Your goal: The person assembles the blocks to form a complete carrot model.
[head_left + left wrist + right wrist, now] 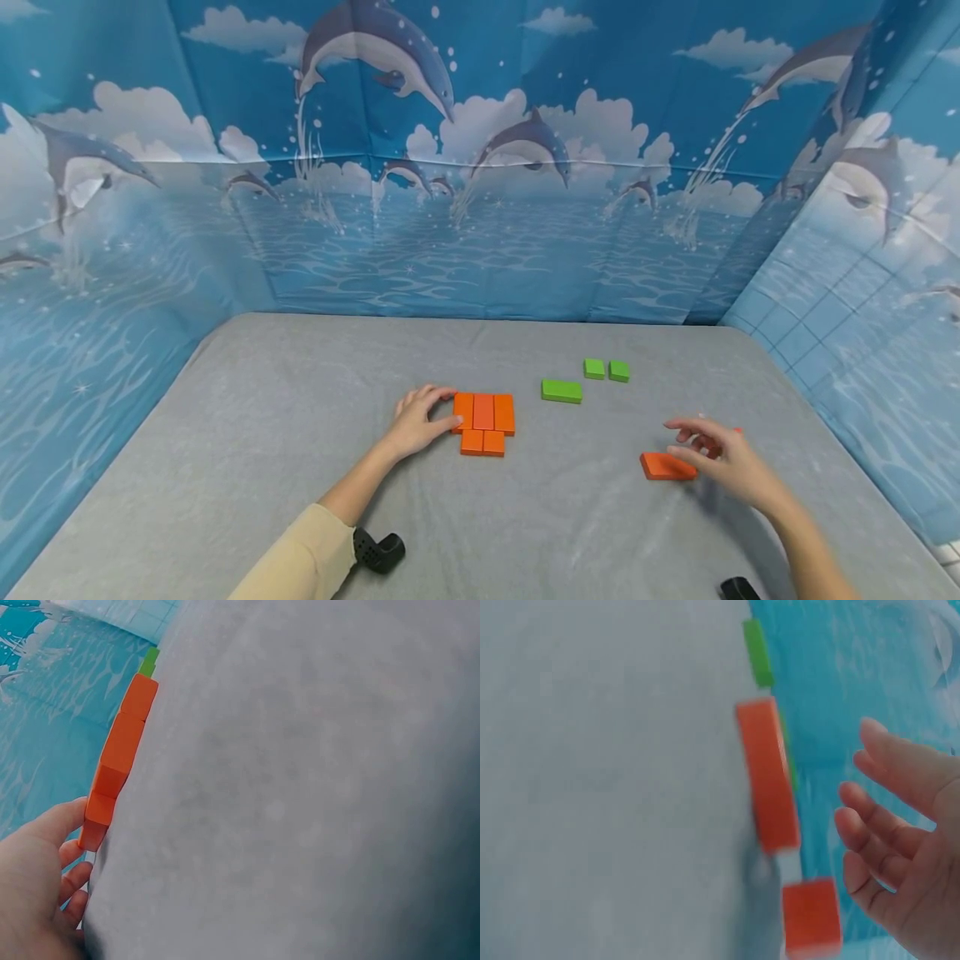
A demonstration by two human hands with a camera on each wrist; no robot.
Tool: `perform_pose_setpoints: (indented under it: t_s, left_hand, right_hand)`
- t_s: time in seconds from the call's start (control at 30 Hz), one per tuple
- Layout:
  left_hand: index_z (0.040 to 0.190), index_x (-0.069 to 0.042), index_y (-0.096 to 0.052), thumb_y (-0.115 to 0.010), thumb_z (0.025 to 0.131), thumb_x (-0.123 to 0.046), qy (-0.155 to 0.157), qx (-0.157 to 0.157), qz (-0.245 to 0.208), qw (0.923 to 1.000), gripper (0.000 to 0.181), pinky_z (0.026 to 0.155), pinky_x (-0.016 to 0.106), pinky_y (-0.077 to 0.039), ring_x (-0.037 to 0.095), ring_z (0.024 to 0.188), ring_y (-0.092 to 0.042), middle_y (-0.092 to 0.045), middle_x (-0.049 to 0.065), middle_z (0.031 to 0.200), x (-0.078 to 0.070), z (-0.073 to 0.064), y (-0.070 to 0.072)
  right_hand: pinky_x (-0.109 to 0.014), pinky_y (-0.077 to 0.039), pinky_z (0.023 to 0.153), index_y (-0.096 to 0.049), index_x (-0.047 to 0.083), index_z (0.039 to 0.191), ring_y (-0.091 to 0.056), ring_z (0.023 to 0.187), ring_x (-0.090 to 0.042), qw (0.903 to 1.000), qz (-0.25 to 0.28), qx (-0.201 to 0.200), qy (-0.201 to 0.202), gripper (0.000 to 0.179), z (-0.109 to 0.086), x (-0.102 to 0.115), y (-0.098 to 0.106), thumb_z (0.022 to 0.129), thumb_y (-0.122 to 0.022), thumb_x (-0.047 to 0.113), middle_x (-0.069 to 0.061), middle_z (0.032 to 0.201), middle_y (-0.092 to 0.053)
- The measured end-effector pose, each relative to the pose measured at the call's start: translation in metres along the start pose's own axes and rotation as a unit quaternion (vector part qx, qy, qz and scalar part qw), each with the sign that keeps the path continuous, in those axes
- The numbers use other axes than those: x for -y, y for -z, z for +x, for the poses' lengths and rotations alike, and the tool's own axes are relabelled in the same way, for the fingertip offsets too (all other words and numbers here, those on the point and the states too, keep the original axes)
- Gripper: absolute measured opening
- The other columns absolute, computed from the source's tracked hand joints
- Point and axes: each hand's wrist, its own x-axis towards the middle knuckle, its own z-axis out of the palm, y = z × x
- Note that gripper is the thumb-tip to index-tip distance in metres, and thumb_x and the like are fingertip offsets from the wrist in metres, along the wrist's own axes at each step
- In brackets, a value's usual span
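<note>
Three long orange blocks (pixel 483 412) lie side by side, with two smaller orange blocks (pixel 482 442) against their near ends. My left hand (pixel 415 423) rests at the left side of this group. Its thumb and index finger touch the leftmost long block (pixel 463 408), and the other fingers are bent loosely, as the left wrist view shows. On the right, my right hand (pixel 723 458) hovers with loosely bent fingers and nothing in them, partly over a separate long orange block (pixel 666 467). Another orange block (pixel 811 915) shows in the right wrist view; that hand mostly hides it in the head view.
Beyond the orange group, to its right, lie a long green block (pixel 562 391) and two small green blocks (pixel 594 369). All the blocks are on a grey cloth-covered table (pixel 300 375). A curtain printed with dolphins (pixel 480 242) hangs along the back and both sides.
</note>
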Motion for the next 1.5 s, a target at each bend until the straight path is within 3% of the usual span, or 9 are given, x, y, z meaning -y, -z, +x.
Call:
perform_pose_setpoints:
  t_s: [0.1,0.33,0.53,0.67,1.07,1.27,1.4,1.5]
  left_hand:
    - [0.124,-0.011,-0.056,-0.063,0.085,-0.032,0.001,0.0,0.0,1.0,0.045,0.1,0.054,-0.016,0.03,0.114,-0.039,-0.053,0.007,0.118,0.0,0.0,0.0]
    - [0.124,-0.01,-0.056,-0.063,0.085,-0.03,0.0,0.0,-0.004,1.0,0.045,0.1,0.054,-0.015,0.03,0.115,-0.038,-0.052,0.008,0.119,-0.001,-0.001,0.001]
    - [0.124,-0.01,-0.055,-0.063,0.085,-0.031,0.004,0.002,-0.003,1.0,0.045,0.1,0.054,-0.016,0.031,0.116,-0.038,-0.052,0.008,0.12,-0.002,-0.001,0.001]
    - [0.124,-0.01,-0.055,-0.063,0.085,-0.031,0.002,0.002,-0.004,1.0,0.045,0.099,0.053,-0.016,0.03,0.116,-0.038,-0.052,0.008,0.12,-0.001,0.0,0.001]
    - [0.124,-0.01,-0.056,-0.063,0.085,-0.031,-0.001,-0.001,-0.005,1.0,0.045,0.099,0.053,-0.017,0.03,0.115,-0.038,-0.053,0.007,0.119,0.001,0.0,0.0]
    - [0.124,-0.01,-0.055,-0.063,0.085,-0.032,0.001,0.001,-0.004,1.0,0.046,0.1,0.053,-0.016,0.03,0.115,-0.038,-0.052,0.007,0.12,0.001,0.0,0.0]
    - [0.125,-0.011,-0.055,-0.063,0.085,-0.032,0.003,0.002,0.0,1.0,0.046,0.1,0.053,-0.016,0.03,0.116,-0.037,-0.052,0.007,0.12,0.001,0.0,0.0]
    - [0.124,-0.01,-0.055,-0.063,0.085,-0.032,0.003,0.002,0.0,1.0,0.046,0.1,0.053,-0.015,0.031,0.116,-0.037,-0.052,0.008,0.12,0.0,0.0,0.0]
  right_hand:
    - [-0.023,-0.041,0.053,-0.06,-0.003,0.107,-0.05,0.068,-0.005,1.0,-0.004,-0.001,-0.003,0.03,-0.009,-0.007,0.004,0.079,-0.069,0.004,0.004,0.082,-0.057]
    - [-0.022,-0.044,0.056,-0.059,-0.004,0.111,-0.052,0.068,-0.004,0.9989,-0.002,0.031,-0.034,0.034,-0.018,-0.02,0.005,0.08,-0.069,0.008,-0.004,0.084,-0.059]
    - [-0.024,-0.04,0.047,-0.056,-0.009,0.113,-0.05,0.063,-0.008,0.9965,0.049,0.062,-0.026,0.036,-0.023,-0.03,0.002,0.081,-0.067,0.003,-0.003,0.081,-0.054]
    - [-0.024,-0.037,0.045,-0.056,-0.01,0.111,-0.047,0.059,-0.008,0.9961,0.06,0.063,-0.015,0.035,-0.024,-0.032,0.001,0.08,-0.067,0.002,0.0,0.075,-0.051]
    - [-0.023,-0.037,0.049,-0.061,-0.002,0.104,-0.045,0.059,-0.006,0.9985,0.023,0.04,-0.029,0.029,-0.024,-0.034,-0.002,0.078,-0.07,0.007,0.006,0.07,-0.048]
    - [-0.022,-0.038,0.05,-0.062,0.001,0.102,-0.045,0.059,-0.005,0.9988,0.003,0.033,-0.037,0.028,-0.02,-0.029,-0.004,0.077,-0.072,0.009,0.005,0.071,-0.05]
    - [-0.022,-0.038,0.051,-0.062,0.004,0.103,-0.045,0.061,-0.004,0.9967,-0.026,0.034,-0.068,0.032,-0.01,-0.016,-0.007,0.077,-0.073,0.019,0.003,0.074,-0.052]
    - [-0.023,-0.039,0.052,-0.063,0.004,0.104,-0.046,0.061,-0.005,0.9969,-0.018,0.027,-0.072,0.033,0.0,-0.004,-0.012,0.077,-0.073,0.02,0.001,0.077,-0.054]
